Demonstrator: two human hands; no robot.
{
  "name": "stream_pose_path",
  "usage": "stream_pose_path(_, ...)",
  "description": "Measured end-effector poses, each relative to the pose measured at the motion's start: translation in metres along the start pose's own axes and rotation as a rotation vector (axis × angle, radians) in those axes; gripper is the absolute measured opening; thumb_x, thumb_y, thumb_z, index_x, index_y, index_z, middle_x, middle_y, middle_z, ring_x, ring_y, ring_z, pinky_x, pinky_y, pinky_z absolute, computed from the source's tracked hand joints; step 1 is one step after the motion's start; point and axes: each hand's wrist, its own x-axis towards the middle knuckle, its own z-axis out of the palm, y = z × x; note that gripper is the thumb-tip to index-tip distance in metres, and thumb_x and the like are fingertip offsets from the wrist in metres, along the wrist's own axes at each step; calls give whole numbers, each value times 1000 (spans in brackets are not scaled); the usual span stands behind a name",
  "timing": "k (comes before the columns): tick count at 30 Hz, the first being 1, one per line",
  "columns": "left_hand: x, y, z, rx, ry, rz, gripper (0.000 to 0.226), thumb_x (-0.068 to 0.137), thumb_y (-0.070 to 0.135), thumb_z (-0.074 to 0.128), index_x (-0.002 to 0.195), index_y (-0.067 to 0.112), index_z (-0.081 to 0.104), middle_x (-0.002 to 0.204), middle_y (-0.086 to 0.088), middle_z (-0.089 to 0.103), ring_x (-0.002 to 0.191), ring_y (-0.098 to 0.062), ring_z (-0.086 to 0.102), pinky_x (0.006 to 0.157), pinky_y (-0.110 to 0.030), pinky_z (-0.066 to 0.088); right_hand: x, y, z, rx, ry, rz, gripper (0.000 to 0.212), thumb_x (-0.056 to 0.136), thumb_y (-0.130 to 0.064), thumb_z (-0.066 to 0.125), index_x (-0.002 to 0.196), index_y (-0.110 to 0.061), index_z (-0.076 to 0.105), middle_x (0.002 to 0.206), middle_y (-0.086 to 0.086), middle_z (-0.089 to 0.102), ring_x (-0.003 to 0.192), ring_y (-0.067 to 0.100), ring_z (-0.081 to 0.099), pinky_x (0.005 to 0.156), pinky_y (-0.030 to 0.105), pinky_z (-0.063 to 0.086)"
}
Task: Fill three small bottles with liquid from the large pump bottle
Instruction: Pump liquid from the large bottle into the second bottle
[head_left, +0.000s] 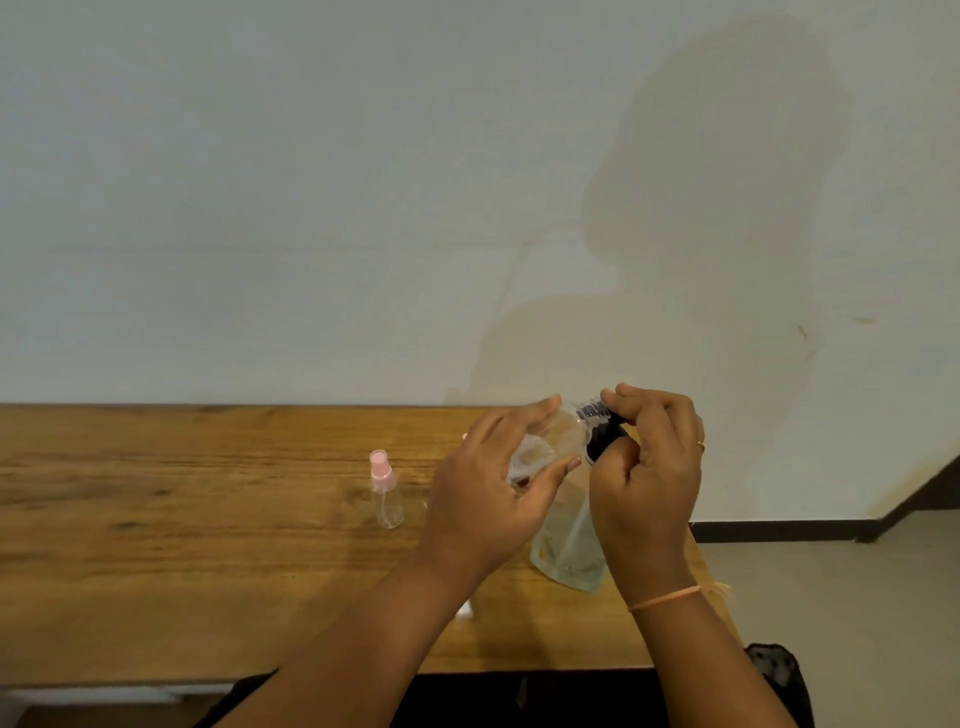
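The left hand (483, 499) grips the large pump bottle (569, 551) by its shoulder as it stands on the table (208, 519); the right hand (649, 467) pinches the black pump head (597, 441) just above, and one small bottle (387, 493) stands to the left

Two hands show, the left hand (488, 499) and the right hand (649, 467). There is one big bottle (569, 540) with a black top, one small bottle (387, 493) with a pink cap, and one wooden table (156, 519).
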Motion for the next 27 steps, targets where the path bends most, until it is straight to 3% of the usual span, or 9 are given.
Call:
stream_pose_path(5,-2,-3,2,-20,-53,-73,52,79,54,55,127,44,41,106,20,57,101,1,54,73,-7,46,-2,10,4,-41,-28,-19,38,71,0,32,89,-1,66,93,8,55,96,8,48,74,52,48)
stream_pose_path(9,-4,-3,5,-50,-40,-74,49,79,52,57,125,43,44,108,19,59,101,2,56,77,-17,51,-4,7,3,-5,-28,9,40,70,-2,31,92,-1,65,96,0,50,101,-10,39,78,44,48)
stream_pose_path(13,-2,-2,3,-43,-14,-53,52,78,53,58,127,43,42,106,21,57,101,6,54,77,-7,46,-1,0,1,-13,-25,13,41,69,-6,31,92,-2,65,98,-1,50,97,-4,38,80,34,42)
stream_pose_path(22,0,-5,5,-75,-42,-73,50,78,51,59,125,43,44,105,21,58,101,3,56,78,-16,51,0,10,4,-25,-39,-1,41,70,-3,30,91,0,65,93,11,55,94,13,49,77,45,49)
stream_pose_path(27,-3,-6,9,-130,-40,-92,47,78,48,62,123,39,49,109,20,60,104,1,57,81,-22,53,0,8,3,18,-40,33,41,70,-3,30,91,0,65,95,1,49,97,-1,42,78,42,49)
